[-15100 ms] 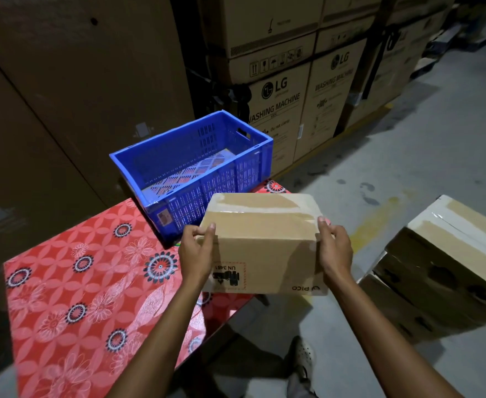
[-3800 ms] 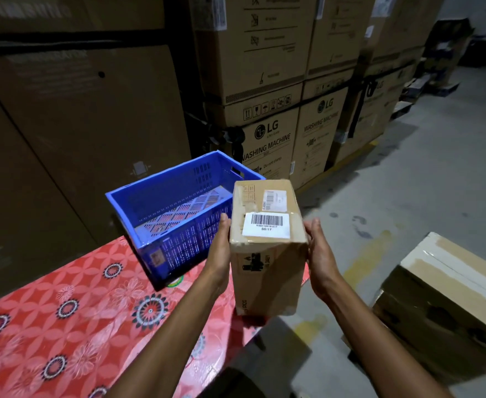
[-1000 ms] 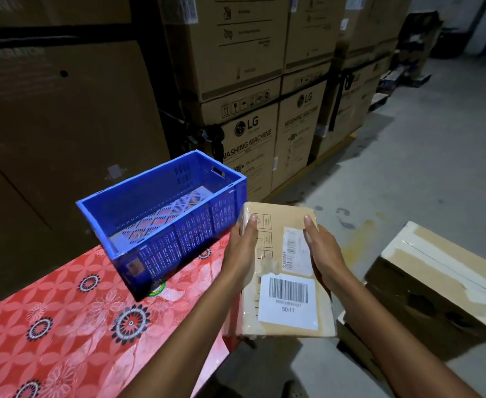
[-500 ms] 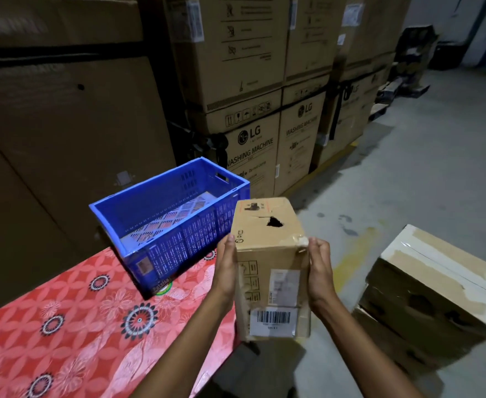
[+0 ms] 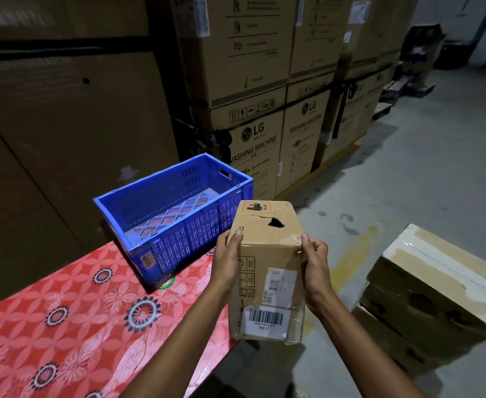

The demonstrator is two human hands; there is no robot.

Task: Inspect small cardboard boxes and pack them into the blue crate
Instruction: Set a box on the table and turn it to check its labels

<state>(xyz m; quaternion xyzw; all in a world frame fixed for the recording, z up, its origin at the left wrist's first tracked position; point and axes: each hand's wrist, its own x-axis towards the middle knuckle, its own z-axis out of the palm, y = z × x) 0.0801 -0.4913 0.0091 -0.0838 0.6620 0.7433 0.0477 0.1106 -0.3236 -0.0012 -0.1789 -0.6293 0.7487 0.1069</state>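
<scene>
I hold a small cardboard box point(image 5: 267, 254) upright in the air, just off the table's right edge. Its top face has a torn hole and a crack; its near face carries barcode labels. My left hand point(image 5: 227, 261) grips the box's left side, thumb over the top edge. My right hand point(image 5: 315, 265) grips the right side. The blue crate point(image 5: 176, 222) stands on the table just left of and behind the box, and nothing shows inside it but its slotted floor.
The table point(image 5: 72, 326) has a red flowered cloth. Stacked taped cardboard boxes point(image 5: 434, 285) sit on the floor at the right. Tall washing-machine cartons point(image 5: 253, 145) line the back. Grey concrete floor stretches to the right.
Since a second ago the box has been tipped up from lying back to upright, so the torn top face shows. Both hands have stayed on its sides.
</scene>
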